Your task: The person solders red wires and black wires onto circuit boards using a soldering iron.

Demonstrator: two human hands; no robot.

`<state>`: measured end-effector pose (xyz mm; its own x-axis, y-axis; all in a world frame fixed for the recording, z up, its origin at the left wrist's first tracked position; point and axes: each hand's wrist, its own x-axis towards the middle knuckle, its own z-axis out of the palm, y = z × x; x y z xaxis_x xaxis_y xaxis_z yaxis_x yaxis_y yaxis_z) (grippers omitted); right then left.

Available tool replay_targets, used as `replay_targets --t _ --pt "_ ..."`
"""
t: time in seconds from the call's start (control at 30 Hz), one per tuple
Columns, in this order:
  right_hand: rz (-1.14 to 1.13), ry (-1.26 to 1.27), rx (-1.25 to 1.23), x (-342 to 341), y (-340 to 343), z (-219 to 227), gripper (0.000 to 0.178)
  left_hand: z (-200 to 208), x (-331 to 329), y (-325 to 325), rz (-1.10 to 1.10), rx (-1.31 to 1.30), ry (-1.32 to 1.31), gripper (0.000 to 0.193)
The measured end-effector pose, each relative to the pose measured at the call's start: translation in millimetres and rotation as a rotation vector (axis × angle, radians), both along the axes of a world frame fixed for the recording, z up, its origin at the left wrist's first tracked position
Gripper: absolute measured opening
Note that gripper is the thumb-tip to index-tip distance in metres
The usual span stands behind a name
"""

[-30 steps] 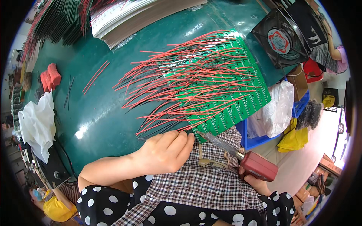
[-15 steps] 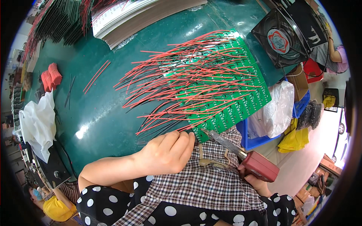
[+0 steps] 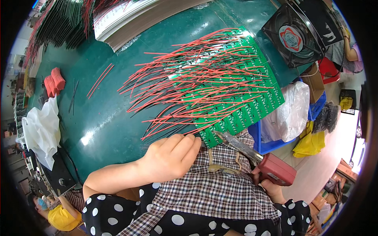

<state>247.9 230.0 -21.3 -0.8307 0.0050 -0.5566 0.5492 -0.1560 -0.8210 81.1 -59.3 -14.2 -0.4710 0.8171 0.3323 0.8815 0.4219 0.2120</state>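
Note:
A green circuit board panel [image 3: 256, 112] lies on the table, with many red and black wires [image 3: 189, 80] fanning leftward across it. My left hand [image 3: 173, 155] is at the board's near left corner, its fingers curled and pressed together beside the wire ends. Their tips are hidden, so what they pinch cannot be made out. In my right hand [image 3: 271, 188] is a soldering gun [image 3: 277, 170] with a dark red body and a metal barrel. Its tip points left at the board's near edge; whether it touches cannot be told. The gun covers part of that hand.
A black fan [image 3: 291, 39] stands at the far right. Loose red wires [image 3: 100, 80], red bundles [image 3: 55, 80] and a white plastic bag [image 3: 41, 131] lie leftward. Stacked sheets [image 3: 134, 23] are at the back. A blue crate [image 3: 271, 146] with plastic bags stands beside the table.
The soldering gun has shifted slightly to the right, its tip moving a little along the board's near edge. My left hand has edged slightly left, with its fingers still closed.

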Motion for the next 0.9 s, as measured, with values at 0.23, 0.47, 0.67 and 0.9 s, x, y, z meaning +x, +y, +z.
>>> replay_targets --t 0.23,0.47,0.67,0.9 --pt "-0.074 0.01 -0.128 -7 -2 2 0.058 10 0 6 -0.005 0.055 -0.001 0.036" --pt "-0.015 -0.007 -0.093 -4 2 0 0.063 7 -2 19 -0.011 -0.03 0.031 0.036" --pt "0.124 0.137 0.194 21 15 -22 0.068 8 -1 18 0.012 -0.084 -0.047 0.038" --pt "0.298 0.432 0.406 1 17 -18 0.071 11 -1 23 0.022 -0.14 -0.069 0.037"
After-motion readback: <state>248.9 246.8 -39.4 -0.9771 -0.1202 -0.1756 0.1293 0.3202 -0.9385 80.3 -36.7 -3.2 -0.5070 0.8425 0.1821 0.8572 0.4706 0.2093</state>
